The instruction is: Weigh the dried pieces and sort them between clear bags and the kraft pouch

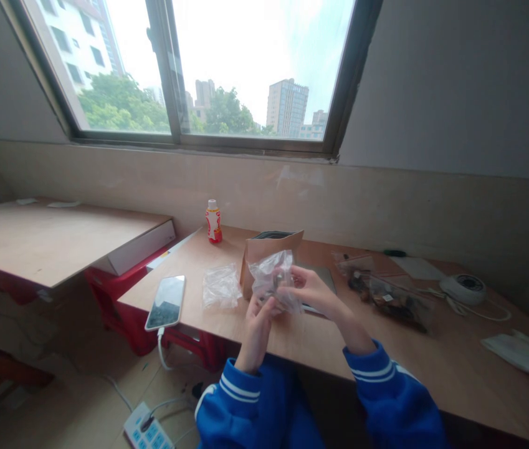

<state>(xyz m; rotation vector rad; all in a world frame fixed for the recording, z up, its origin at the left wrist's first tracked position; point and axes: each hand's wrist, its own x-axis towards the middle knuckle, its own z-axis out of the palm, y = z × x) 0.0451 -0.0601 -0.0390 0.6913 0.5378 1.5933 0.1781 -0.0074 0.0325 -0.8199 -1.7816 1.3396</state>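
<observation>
Between my two hands is a clear plastic bag (pixel 271 268), held above the front part of the table. Small dark items show through its film, too blurred to name. My left hand (pixel 258 318) grips the bag's lower side, thumb up. From the right, my right hand (pixel 313 290) pinches the bag, with its fingers bent against the film. Just behind the bag stands an open brown paper bag (pixel 262 249) with something dark at its top. A crumpled clear plastic bag (pixel 221 287) lies to the left of my hands.
On the left, a phone (pixel 167 302) with a white cable lies at the table edge, and a red-and-white bottle (pixel 214 223) stands behind. Bags of dark parts (pixel 397 302), a white dome-shaped device (pixel 463 288) and white cloth (pixel 521 352) lie right. A power strip (pixel 149 430) is on the floor.
</observation>
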